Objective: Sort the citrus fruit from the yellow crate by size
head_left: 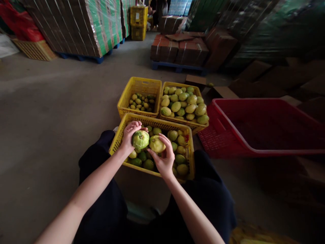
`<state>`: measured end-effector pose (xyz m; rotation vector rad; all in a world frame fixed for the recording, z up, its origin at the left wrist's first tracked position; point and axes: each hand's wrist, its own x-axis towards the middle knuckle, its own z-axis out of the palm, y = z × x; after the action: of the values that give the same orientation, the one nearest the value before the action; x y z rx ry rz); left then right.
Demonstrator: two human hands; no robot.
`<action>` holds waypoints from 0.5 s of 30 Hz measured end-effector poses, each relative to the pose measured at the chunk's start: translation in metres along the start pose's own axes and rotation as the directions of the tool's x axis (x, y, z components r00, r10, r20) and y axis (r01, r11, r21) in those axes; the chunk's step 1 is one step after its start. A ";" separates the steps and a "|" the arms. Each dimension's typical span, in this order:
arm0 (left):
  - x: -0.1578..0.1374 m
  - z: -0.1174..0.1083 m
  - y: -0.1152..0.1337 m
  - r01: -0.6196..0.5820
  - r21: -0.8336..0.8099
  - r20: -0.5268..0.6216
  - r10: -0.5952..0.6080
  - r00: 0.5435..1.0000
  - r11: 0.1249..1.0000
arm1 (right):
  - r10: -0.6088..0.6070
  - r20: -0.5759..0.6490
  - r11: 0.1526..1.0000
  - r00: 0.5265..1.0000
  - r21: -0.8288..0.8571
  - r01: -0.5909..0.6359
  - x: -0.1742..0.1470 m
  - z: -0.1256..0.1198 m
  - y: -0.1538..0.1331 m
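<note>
My left hand is closed around a green lemon, its stem end facing me. Beside it, my right hand grips a yellower lemon between thumb and fingers. The two fruits are close together, side by side. Both hands are above the front yellow crate, which holds many green and yellow lemons. Some of that fruit is hidden behind my hands.
Behind stand a yellow crate of small lemons and another heaped with larger ones. A red basket is at right. Cartons rest on a blue pallet; wrapped stacks and yellow crates stand farther back.
</note>
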<state>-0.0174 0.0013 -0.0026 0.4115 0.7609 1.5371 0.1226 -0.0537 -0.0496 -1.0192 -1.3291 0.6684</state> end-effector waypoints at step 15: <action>0.009 -0.007 -0.016 0.175 -0.092 -0.121 -0.185 0.975 0.980 | 0.221 -0.027 0.964 0.975 0.160 -0.214 0.004 0.006 0.006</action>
<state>-0.0112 0.0080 -0.0204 0.1787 0.8109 1.4274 0.1183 -0.0465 -0.0540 -1.0551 -1.1163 0.8968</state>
